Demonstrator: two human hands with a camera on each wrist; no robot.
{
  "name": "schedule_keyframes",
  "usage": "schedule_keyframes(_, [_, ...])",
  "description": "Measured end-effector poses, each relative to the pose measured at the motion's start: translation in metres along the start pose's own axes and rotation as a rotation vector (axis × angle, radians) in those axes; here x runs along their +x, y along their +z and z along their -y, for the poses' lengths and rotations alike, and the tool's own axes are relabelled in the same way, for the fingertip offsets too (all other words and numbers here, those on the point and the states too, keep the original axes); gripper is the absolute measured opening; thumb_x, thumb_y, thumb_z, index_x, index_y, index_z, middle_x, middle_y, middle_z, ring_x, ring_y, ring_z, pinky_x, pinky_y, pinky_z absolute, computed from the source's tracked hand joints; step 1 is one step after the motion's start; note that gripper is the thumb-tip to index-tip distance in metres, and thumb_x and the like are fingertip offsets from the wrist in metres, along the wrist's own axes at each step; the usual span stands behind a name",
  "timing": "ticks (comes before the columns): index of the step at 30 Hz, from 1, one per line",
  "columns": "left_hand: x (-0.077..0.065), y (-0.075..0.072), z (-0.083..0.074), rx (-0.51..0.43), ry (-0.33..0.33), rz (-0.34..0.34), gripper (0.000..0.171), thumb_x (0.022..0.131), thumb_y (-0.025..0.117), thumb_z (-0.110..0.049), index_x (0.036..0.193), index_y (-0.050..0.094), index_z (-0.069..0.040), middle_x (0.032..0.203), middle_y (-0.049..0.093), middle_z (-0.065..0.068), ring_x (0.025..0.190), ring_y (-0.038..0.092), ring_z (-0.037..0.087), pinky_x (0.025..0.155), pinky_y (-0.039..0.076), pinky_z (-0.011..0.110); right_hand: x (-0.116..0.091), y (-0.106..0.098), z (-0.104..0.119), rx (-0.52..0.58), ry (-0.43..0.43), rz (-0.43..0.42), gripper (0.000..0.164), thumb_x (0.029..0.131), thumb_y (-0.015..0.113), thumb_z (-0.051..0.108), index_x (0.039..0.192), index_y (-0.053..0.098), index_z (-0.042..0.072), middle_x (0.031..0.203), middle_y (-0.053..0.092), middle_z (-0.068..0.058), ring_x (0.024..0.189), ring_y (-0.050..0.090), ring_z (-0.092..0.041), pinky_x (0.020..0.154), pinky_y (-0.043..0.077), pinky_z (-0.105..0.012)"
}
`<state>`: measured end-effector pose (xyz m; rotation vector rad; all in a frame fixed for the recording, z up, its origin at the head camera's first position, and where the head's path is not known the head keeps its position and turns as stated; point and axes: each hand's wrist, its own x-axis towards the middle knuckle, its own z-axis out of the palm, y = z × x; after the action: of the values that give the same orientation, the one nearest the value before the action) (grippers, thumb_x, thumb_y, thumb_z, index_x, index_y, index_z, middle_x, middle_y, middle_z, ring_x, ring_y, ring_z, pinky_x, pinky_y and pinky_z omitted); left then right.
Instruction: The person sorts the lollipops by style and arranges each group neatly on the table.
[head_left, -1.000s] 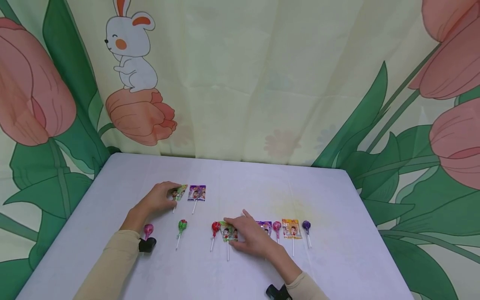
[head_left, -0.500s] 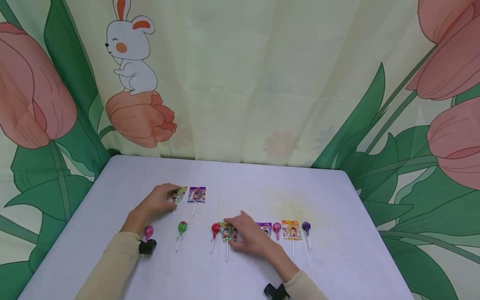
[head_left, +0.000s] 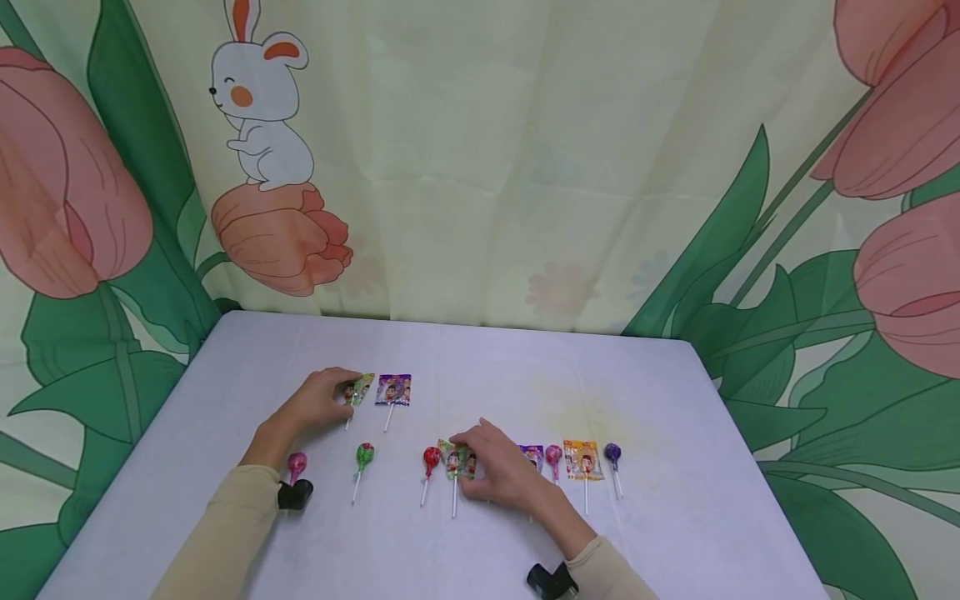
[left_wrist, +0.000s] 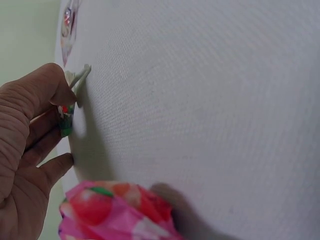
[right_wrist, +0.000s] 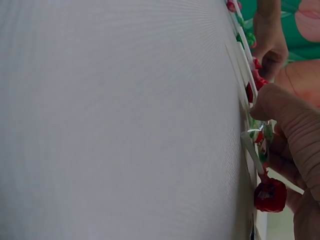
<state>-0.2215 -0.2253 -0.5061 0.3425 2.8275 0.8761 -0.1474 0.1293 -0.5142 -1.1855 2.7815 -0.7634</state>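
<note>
Now our left grip (head_left: 318, 397) pinches a green packet (head_left: 363, 388), our right grip (head_left: 501, 467) a second packet (head_left: 453, 461), likely to aim both sticks (head_left: 454, 500) our way.

We find soft, even light over the white cloth-covered table (head_left: 480, 358) in the head view, while both wrist views look dimmer and greyer. In the left one, diffuse shadows fall beside the bare left hand (left_wrist: 17, 130) and the blurry pink-and-red wrapped lollipop (left_wrist: 115, 212).
</note>
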Motion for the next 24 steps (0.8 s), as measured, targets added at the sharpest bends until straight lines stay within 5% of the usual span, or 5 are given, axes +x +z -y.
schedule_keyframes(11, [0.0,0.001,0.003,-0.003,0.018,-0.019,0.064,0.081,0.081,-0.006,0.139,0.058,0.005,0.139,0.059,0.026,0.133,0.051,0.046,0.113,0.039,0.06,0.001,-0.006,-0.001,0.016,0.072,-0.013,0.053,0.083,0.078,0.02,0.134,0.062,0.013,0.123,0.066,0.0,0.142,0.046,-0.031,0.122,0.031,-0.047])
schedule_keyframes(24, [0.0,0.0,0.002,-0.006,0.013,-0.01,0.064,0.08,0.08,-0.006,0.139,0.058,0.005,0.139,0.059,0.026,0.133,0.05,0.046,0.114,0.039,0.06,0.016,-0.015,-0.008,0.041,0.053,-0.07,0.049,0.084,0.077,0.018,0.13,0.064,0.009,0.121,0.068,-0.005,0.139,0.049,-0.037,0.122,0.031,-0.051])
